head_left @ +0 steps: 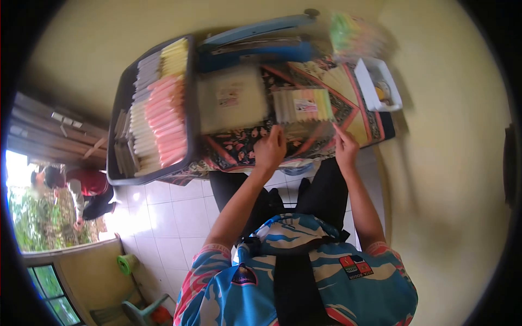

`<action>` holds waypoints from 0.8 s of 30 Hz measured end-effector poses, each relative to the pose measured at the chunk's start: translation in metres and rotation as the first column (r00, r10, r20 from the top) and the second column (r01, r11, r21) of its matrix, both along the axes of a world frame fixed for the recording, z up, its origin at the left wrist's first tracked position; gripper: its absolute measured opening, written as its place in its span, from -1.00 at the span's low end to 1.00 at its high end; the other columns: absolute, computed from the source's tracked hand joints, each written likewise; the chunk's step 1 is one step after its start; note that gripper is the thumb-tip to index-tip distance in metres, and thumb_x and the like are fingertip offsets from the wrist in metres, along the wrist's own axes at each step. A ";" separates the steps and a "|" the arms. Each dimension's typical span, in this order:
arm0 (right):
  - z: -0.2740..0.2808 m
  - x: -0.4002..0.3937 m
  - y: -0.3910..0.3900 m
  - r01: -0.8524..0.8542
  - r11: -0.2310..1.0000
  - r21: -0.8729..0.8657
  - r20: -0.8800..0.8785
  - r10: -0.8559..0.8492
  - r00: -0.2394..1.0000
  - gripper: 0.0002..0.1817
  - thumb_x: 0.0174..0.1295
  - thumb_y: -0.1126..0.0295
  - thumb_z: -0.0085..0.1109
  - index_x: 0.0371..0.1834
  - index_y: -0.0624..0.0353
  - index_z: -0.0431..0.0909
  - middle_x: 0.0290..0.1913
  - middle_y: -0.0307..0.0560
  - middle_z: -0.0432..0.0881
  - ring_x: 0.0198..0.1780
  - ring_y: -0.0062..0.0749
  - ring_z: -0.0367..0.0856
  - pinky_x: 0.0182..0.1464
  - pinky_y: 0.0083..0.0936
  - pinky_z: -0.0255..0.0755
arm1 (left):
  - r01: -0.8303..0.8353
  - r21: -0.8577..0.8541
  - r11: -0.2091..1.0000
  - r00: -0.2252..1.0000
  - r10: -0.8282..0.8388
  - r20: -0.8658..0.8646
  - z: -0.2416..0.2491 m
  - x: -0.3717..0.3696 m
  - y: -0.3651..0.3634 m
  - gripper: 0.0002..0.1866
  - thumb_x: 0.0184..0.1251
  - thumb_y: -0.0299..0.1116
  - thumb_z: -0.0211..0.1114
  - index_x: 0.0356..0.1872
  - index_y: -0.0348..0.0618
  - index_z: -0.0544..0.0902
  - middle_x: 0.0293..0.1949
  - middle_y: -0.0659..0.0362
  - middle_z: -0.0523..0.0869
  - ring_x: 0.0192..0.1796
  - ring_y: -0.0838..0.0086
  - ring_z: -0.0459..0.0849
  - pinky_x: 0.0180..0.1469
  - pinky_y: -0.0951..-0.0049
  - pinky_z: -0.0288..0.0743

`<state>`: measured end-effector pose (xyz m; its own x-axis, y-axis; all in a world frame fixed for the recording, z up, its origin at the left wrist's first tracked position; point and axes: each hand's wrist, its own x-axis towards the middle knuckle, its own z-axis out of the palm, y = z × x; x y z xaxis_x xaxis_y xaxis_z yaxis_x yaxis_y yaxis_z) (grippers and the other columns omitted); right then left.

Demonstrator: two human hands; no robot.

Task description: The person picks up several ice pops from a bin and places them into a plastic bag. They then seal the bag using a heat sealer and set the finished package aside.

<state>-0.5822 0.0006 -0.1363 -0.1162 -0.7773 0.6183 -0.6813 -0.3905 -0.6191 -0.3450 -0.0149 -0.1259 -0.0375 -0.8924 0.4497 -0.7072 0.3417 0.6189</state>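
A clear plastic pack [304, 105] of grey, cream, pink, yellow and green sticks with a small label lies on the patterned cloth [234, 149]. Its near edge is between my two hands. My left hand [270, 148] is closed at the pack's near left corner, fingers curled. At the near right corner my right hand [346, 145] pinches the edge of the clear plastic. Left of the pack sits a stack of clear bags [232, 99] with a label, blurred.
A dark tray [190, 108] of pink, cream, grey and yellow sticks stands at the left. Behind are a blue sealer [261, 51], a blurred colourful bag [353, 37] and a white box [375, 89]. Another person [89, 185] is at the far left by the doorway.
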 end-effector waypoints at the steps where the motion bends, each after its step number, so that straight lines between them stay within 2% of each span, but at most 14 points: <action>1: 0.000 0.000 0.002 0.010 1.000 0.012 0.004 -0.010 1.000 -0.59 0.11 0.64 0.09 0.04 0.06 0.59 -0.52 -0.06 0.49 -0.49 -0.27 0.46 -0.39 -0.39 0.34 | 0.015 0.004 1.000 1.000 -0.016 0.008 0.001 0.001 0.002 -0.92 0.17 -0.45 0.18 -0.35 -0.06 0.45 -0.65 0.00 0.56 -0.59 0.07 0.59 -0.59 0.12 0.42; 6: 0.002 -0.002 0.007 0.039 0.999 -0.017 -0.079 -0.040 0.996 -0.58 0.08 0.64 0.11 0.03 0.05 0.60 -0.54 -0.10 0.47 -0.47 -0.26 0.44 -0.34 -0.38 0.33 | 0.082 -0.063 0.995 0.993 -0.076 0.091 0.004 0.006 0.004 -0.90 0.14 -0.47 0.21 -0.31 -0.11 0.51 -0.53 0.06 0.63 -0.51 0.14 0.63 -0.51 0.22 0.47; 7: 0.003 -0.004 0.008 0.031 0.999 -0.015 -0.111 -0.032 0.993 -0.58 0.07 0.64 0.12 0.03 0.05 0.60 -0.53 -0.11 0.47 -0.45 -0.27 0.43 -0.32 -0.38 0.33 | 0.108 -0.049 0.993 0.989 -0.102 0.108 0.003 0.008 0.005 -0.86 0.14 -0.45 0.23 -0.26 -0.12 0.55 -0.42 0.05 0.66 -0.44 0.16 0.64 -0.46 0.23 0.49; 11: -0.002 -0.008 0.007 -0.009 0.997 -0.072 -0.146 -0.002 0.989 -0.59 0.05 0.63 0.13 0.01 0.05 0.61 -0.49 -0.16 0.48 -0.40 -0.27 0.43 -0.26 -0.38 0.31 | 0.145 -0.116 0.983 0.979 -0.125 0.161 0.006 0.009 0.005 -0.85 0.10 -0.46 0.24 -0.27 -0.08 0.58 -0.43 0.11 0.60 -0.44 0.19 0.62 -0.44 0.28 0.50; 13: -0.004 -0.009 0.007 -0.003 0.999 -0.042 -0.141 -0.003 0.990 -0.59 0.06 0.62 0.13 0.00 0.06 0.61 -0.47 -0.17 0.48 -0.38 -0.27 0.44 -0.25 -0.37 0.31 | 0.154 -0.148 0.977 0.976 -0.127 0.177 0.007 0.010 0.006 -0.85 0.09 -0.46 0.26 -0.28 -0.09 0.60 -0.44 0.11 0.59 -0.44 0.20 0.62 -0.43 0.29 0.51; 16: -0.005 -0.009 0.007 0.005 1.000 -0.026 -0.144 -0.009 0.989 -0.61 0.06 0.62 0.13 -0.02 0.06 0.62 -0.47 -0.17 0.46 -0.37 -0.27 0.44 -0.25 -0.37 0.31 | 0.193 -0.088 0.977 0.967 -0.174 0.188 0.004 0.013 0.007 -0.78 0.10 -0.44 0.29 -0.18 -0.08 0.66 -0.34 0.06 0.65 -0.33 0.18 0.66 -0.28 0.32 0.58; 19: -0.001 -0.009 0.009 0.009 1.000 -0.008 -0.153 -0.010 0.988 -0.63 0.07 0.62 0.13 -0.03 0.07 0.62 -0.47 -0.16 0.45 -0.37 -0.27 0.44 -0.25 -0.37 0.31 | 0.230 -0.117 0.966 0.960 -0.205 0.193 0.009 0.016 0.008 -0.74 0.07 -0.42 0.32 -0.15 -0.08 0.66 -0.33 0.07 0.65 -0.33 0.20 0.65 -0.30 0.31 0.55; 22: -0.002 -0.013 0.011 -0.006 1.000 0.024 -0.132 0.009 0.991 -0.63 0.07 0.61 0.14 -0.03 0.07 0.62 -0.46 -0.15 0.46 -0.36 -0.27 0.45 -0.26 -0.38 0.33 | 0.303 -0.032 0.953 0.939 -0.292 0.182 0.022 0.024 0.009 -0.77 0.06 -0.42 0.32 -0.20 -0.12 0.65 -0.42 0.14 0.60 -0.41 0.22 0.61 -0.30 0.32 0.52; 24: -0.004 -0.017 0.011 -0.032 0.999 0.032 -0.088 0.034 0.996 -0.63 0.06 0.60 0.15 -0.03 0.09 0.62 -0.45 -0.15 0.49 -0.36 -0.28 0.46 -0.27 -0.40 0.34 | 0.357 -0.081 0.931 0.931 -0.348 0.111 0.024 0.032 0.005 -0.78 0.09 -0.44 0.31 -0.19 -0.13 0.65 -0.38 0.12 0.61 -0.40 0.22 0.61 -0.30 0.34 0.51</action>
